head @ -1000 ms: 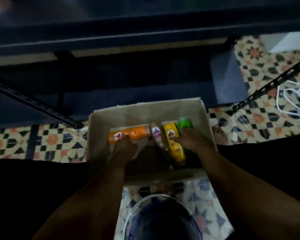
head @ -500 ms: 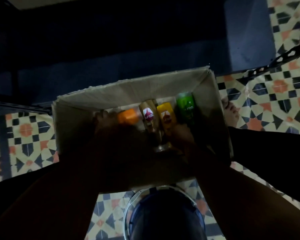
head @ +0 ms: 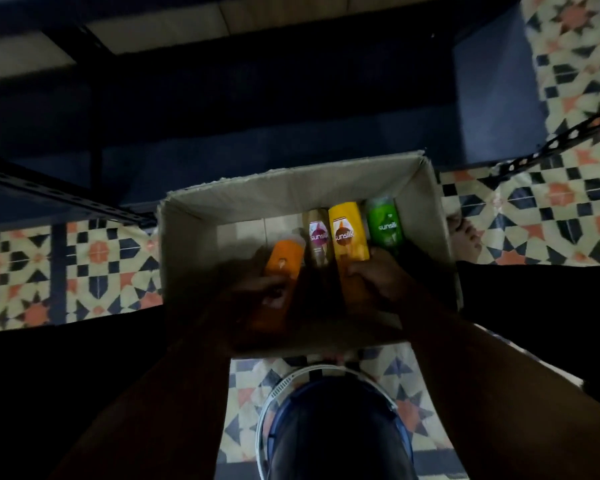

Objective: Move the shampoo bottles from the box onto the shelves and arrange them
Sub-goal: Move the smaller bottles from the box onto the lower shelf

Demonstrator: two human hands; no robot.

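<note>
An open cardboard box (head: 201, 244) stands on the tiled floor in front of a dark metal shelf (head: 222, 109). Inside it lie several shampoo bottles side by side: an orange bottle (head: 284, 265), a brown bottle (head: 317, 237), a yellow bottle (head: 347, 233) and a green bottle (head: 385, 221). My left hand (head: 257, 296) grips the orange bottle, its fingers curled round it. Over the lower part of the yellow bottle, my right hand (head: 378, 282) is curled round it. Both hands are deep in shadow inside the box.
A slotted metal upright (head: 59, 195) runs along the floor at the left and another (head: 561, 140) at the right. A round blue object with a white rim (head: 333, 420) sits close below me. A bare foot (head: 465, 233) shows right of the box.
The orange bottle lay crosswise in the box; my left hand has turned it lengthwise beside the others. My right hand stays on the yellow bottle. The view tilted down.
</note>
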